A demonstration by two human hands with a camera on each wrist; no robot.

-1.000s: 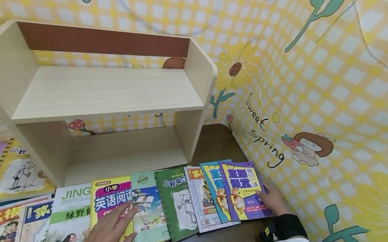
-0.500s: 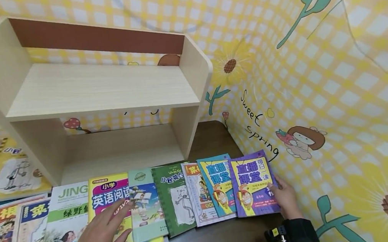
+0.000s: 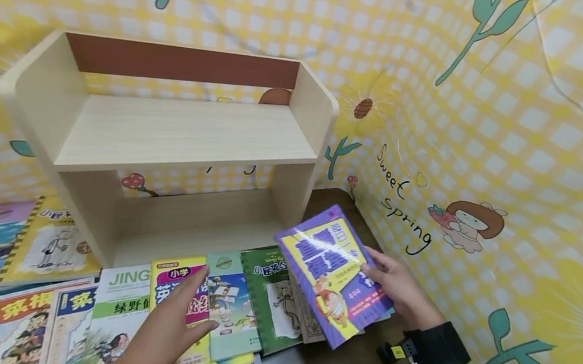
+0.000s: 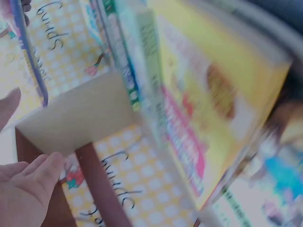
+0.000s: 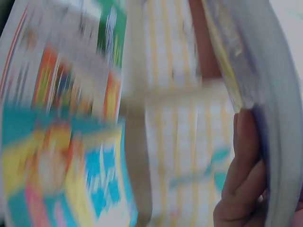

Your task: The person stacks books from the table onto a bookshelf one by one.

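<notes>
Beside "Sweet Spring" wall [image 3: 403,207], purple book [image 3: 331,277] in right hand [image 3: 397,288].

wooden shelf [image 3: 173,134] upright | green book [image 3: 270,299] flat | checked yellow backdrop [image 3: 500,129]

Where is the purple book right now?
In the head view the purple book sits right of centre, gripped by the right hand, lifted and tilted above the row of books, below the wooden shelf.

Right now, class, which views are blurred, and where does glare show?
Head view: mostly sharp, with glare washing out the purple book in the right hand. Left wrist view: the yellow book is smeared. Right wrist view: heavily motion-blurred, covers unreadable.
</notes>
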